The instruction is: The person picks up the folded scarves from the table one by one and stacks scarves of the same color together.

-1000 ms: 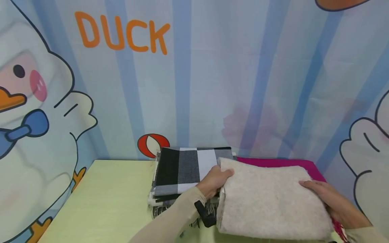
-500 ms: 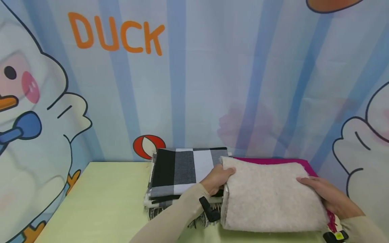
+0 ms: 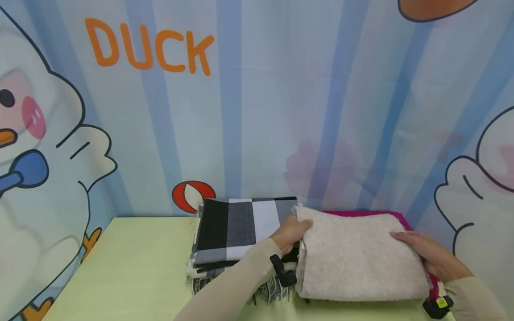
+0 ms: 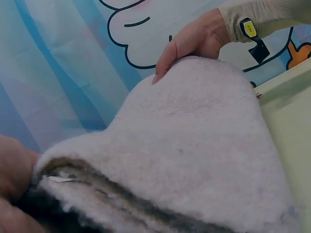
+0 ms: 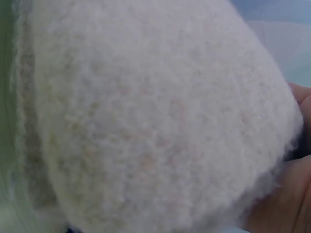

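A folded cream, fuzzy woollen scarf or blanket (image 3: 357,258) spans the space between both hands. My left hand (image 3: 292,232) grips its far left corner, thumb on top. At the right side my right hand (image 3: 431,254) holds the edge, with the thumb on top and the other fingers hidden below. Folded layers of the cream cloth (image 4: 194,145) show at its near edge in the left wrist view. Under and behind it lies a magenta cloth (image 3: 361,214), mostly covered. In the right wrist view the cream cloth (image 5: 160,116) fills most of the picture.
Left of the cream cloth sits a folded black, grey and white checked scarf (image 3: 241,227) on a stack with fringes (image 3: 273,290) hanging at the front. The pale yellow table (image 3: 140,258) extends left. A blue striped curtain (image 3: 261,111) with duck drawings stands behind.
Both hands have shifted the cream cloth slightly to the right relative to the checked stack and away from me. Their hold looks the same. The head view has turned a little to the right.
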Demonstrator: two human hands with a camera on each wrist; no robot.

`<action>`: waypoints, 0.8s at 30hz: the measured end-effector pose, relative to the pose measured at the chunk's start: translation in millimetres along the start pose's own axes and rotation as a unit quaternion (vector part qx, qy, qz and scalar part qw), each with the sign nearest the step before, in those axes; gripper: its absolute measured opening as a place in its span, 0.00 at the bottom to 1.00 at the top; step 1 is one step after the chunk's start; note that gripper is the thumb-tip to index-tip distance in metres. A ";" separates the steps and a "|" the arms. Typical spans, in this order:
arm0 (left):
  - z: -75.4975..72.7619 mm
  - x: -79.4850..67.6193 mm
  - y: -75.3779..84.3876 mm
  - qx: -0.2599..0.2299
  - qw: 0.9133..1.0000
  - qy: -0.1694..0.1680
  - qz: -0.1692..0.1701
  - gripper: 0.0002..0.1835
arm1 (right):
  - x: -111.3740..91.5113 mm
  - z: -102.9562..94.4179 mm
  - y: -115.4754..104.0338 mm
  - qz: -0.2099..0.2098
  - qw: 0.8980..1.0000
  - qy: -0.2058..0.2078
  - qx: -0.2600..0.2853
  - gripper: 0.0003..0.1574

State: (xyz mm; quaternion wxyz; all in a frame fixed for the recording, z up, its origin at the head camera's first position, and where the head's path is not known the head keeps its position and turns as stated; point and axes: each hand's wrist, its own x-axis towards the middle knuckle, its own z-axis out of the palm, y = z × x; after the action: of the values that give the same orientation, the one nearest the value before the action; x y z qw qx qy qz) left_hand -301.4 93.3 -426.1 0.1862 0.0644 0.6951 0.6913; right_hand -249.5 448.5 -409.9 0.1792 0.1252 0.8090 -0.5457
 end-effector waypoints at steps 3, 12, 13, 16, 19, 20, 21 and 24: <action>2.7 2.8 0.3 0.002 1.000 0.003 -0.001 0.14 | 2.3 -2.3 1.5 0.000 1.000 0.003 0.003 0.66; 6.1 11.8 1.6 0.015 1.000 0.016 -0.013 0.22 | 7.0 -7.0 -2.1 0.001 1.000 0.007 -0.003 0.67; 6.4 12.9 1.7 0.014 1.000 0.017 -0.015 0.22 | 7.9 -7.8 -2.3 0.000 1.000 0.008 -0.007 0.67; 7.7 16.9 1.7 0.016 1.000 0.017 -0.016 0.24 | 11.2 -10.5 -2.7 0.000 1.000 0.016 -0.018 0.67; 10.4 20.1 1.3 0.023 0.999 0.027 -0.022 0.32 | 14.7 -13.2 -3.0 0.002 0.999 0.028 -0.024 0.68; 11.2 21.1 1.0 0.026 0.999 0.028 -0.022 0.34 | 15.6 -14.1 -3.3 0.005 0.999 0.030 -0.024 0.67; 12.1 22.0 0.8 0.030 0.999 0.031 -0.023 0.36 | 17.0 -15.2 -2.9 0.006 0.999 0.032 -0.025 0.68; 14.2 24.4 0.5 0.041 0.998 0.034 -0.028 0.39 | 21.2 -19.1 -1.0 0.010 0.999 0.036 -0.027 0.68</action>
State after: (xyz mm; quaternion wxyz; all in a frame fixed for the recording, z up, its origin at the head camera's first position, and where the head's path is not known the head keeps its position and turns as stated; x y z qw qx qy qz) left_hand -319.1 115.2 -429.4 0.1789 0.0291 0.7306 0.6583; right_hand -272.0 466.1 -411.7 0.1591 0.1480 0.8279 -0.5170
